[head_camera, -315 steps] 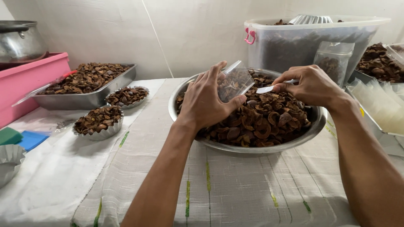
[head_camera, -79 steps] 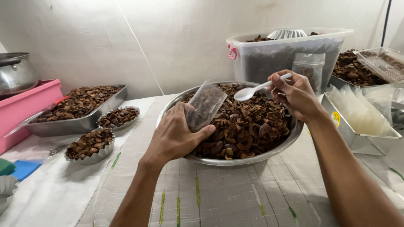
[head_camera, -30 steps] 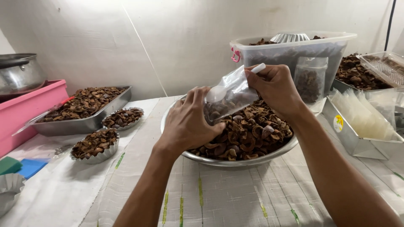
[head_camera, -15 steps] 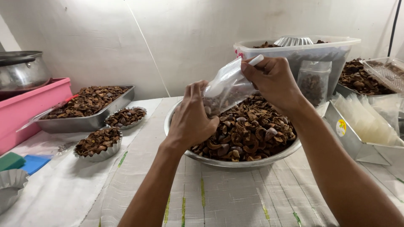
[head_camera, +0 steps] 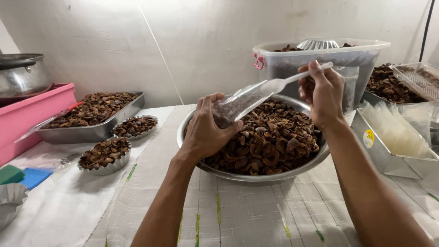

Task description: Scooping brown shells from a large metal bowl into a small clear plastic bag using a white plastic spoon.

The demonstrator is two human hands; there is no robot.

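My left hand [head_camera: 206, 128] grips a small clear plastic bag [head_camera: 235, 104] partly filled with dark brown dried pieces, held tilted over a large metal bowl [head_camera: 256, 171]. The bowl is heaped with the same brown dried pieces [head_camera: 270, 142]. My right hand [head_camera: 322, 93] holds a white plastic spoon [head_camera: 292, 80] by its handle, with the spoon's bowl at the mouth of the bag.
A metal tray [head_camera: 93, 114] and two small fluted tins [head_camera: 106, 155] of brown pieces sit at the left, beside a pink tub [head_camera: 32, 114] with a pot [head_camera: 20, 75]. A clear lidded box [head_camera: 320, 57] stands behind the bowl. A tray of clear bags [head_camera: 398, 137] lies at the right.
My right hand has moved right and away from the bag's rim, and the white spoon now points into the bag's mouth. The left hand has lowered the bag slightly.
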